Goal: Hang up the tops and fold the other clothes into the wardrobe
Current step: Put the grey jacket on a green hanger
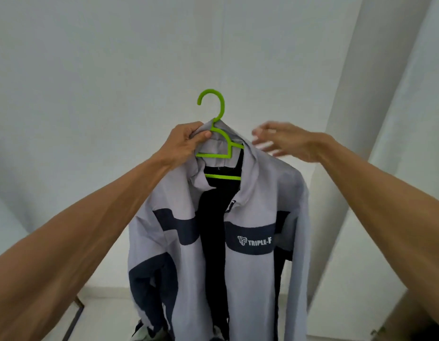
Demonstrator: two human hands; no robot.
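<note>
Jacket (250, 279) on green hanger (213, 156), held up mid-air

Left hand (186, 143) pinches collar fabric against hanger arm, thumb on top, fingers curled. Right hand (287, 141) blurred, fingers spread, just beside the other shoulder; contact unclear. Grey-navy jacket hangs unzipped, front to camera. White wall (115, 70) behind.

The pale floor (107, 312) bears a dark-framed object (74, 316), perhaps a stand's leg.

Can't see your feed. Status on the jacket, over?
Left hand grips green hanger and jacket collar. Right hand open by the shoulder. Hanger on no rail yet. No obstruction in view.
</note>
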